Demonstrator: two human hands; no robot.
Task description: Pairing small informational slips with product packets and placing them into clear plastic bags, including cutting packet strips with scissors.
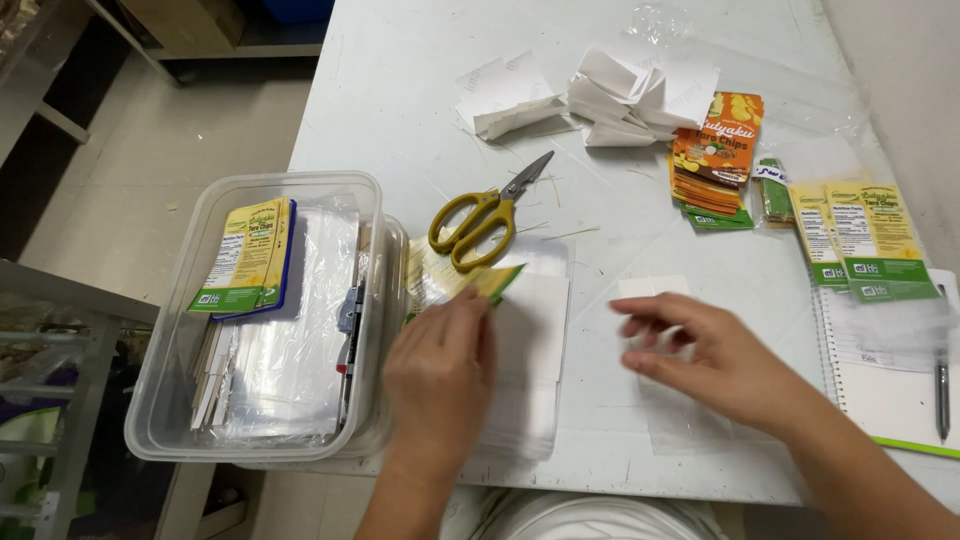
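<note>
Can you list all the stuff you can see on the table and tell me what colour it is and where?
scissors: one, yellow handles, table middle
clear plastic tub: one, left edge, holding clear bags and labels
yellow-green labels: small stack, inside tub
folded white papers: a pile, top middle
orange labels: one stack, top right
yellow-green labels on notebook: a few, far right
pen: one, grey, right edge
white table: one
left hand: one, pinching a yellow-green label
right hand: one, open above table

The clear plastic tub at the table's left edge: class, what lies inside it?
Inside the clear plastic tub: yellow-green printed cards, clear plastic sleeves, white card stacks. Anything beneath them is hidden.
</note>
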